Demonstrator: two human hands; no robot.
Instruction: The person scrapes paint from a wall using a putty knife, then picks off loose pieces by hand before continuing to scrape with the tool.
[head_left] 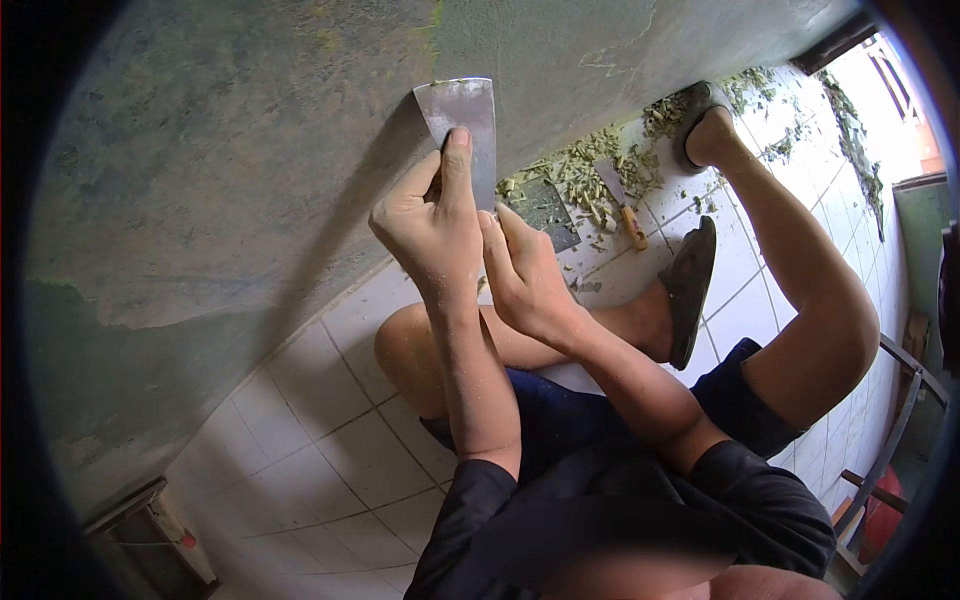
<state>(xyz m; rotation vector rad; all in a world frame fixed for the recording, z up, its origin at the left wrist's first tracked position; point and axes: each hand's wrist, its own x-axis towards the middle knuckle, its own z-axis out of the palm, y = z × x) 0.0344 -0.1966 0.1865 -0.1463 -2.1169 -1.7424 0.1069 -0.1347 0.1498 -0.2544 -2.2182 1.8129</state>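
A wide metal scraper (468, 108) has its flared edge against the green-grey wall (250, 150). My left hand (430, 215) is closed on the blade, its thumb pressed flat on the metal. Just below it, my right hand (528, 270) is closed around the scraper's lower end, which the fingers hide. A little green paint shows along the blade's edge. On the floor beyond my right hand lies a smaller scraper (633, 228) with a wooden handle, among greenish paint flakes (570, 170).
My legs are bent on the white tiled floor (345, 470), with a dark slipper (692, 290) on one foot. A dark flat sheet (550, 215) lies under some flakes. Wooden furniture (165, 530) stands at lower left. Metal bars (890, 440) and a red object (880, 515) are at right.
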